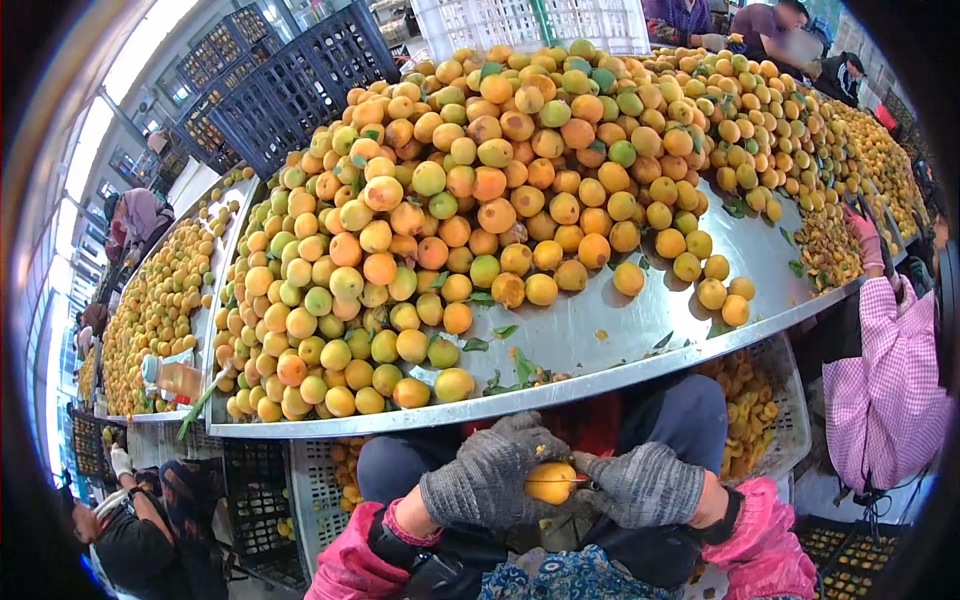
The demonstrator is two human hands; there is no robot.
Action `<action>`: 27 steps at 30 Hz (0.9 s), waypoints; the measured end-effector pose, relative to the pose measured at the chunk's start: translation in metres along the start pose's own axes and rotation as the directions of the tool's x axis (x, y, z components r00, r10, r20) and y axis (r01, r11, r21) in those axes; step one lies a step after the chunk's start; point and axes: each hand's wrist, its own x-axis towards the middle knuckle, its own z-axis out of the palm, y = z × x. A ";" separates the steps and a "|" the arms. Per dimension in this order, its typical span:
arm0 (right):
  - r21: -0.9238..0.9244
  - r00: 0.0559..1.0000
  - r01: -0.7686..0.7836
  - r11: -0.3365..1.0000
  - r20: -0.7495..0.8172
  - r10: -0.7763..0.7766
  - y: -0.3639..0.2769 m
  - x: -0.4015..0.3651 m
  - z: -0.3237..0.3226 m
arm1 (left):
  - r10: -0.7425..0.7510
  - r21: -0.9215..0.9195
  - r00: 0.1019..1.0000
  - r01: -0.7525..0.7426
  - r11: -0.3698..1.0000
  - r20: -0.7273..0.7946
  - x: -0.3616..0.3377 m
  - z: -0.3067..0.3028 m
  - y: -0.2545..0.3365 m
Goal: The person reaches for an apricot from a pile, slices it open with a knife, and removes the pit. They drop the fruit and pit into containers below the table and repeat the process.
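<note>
My left hand [492, 472] and my right hand [640, 484], both in grey knit gloves with pink sleeves, meet over my lap just below the table edge. Between them sits one yellow-orange apricot [550, 482]. The left hand wraps around it from the left. The right hand presses against its right side, with a thin dark blade or tool tip at the fruit; its grip is partly hidden. Above the hands lies a large heap of yellow, orange and green apricots [480, 190] on a metal table [600, 350].
White crates with cut apricots stand under the table at the right [760, 410] and left [330, 480]. Dark crates [290, 90] are stacked at the back. A person in a pink checked top [885, 390] works at the right; another crouches lower left [150, 530]. A bottle [175, 377] lies at the table's left end.
</note>
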 end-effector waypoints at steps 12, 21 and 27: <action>0.102 0.853 -0.057 0.993 -0.512 0.102 -0.002 0.008 0.039 | -0.509 -0.739 0.779 0.090 0.668 -0.365 -0.013 0.065 0.017; 0.073 0.918 -0.120 0.990 -0.372 0.139 -0.001 0.016 0.049 | -0.369 -0.365 0.732 0.176 0.914 -0.572 -0.012 0.069 0.014; 0.235 0.952 -0.053 0.971 -0.282 0.120 0.010 0.025 0.046 | -0.494 -0.516 0.740 0.232 0.825 -0.457 -0.013 0.078 -0.009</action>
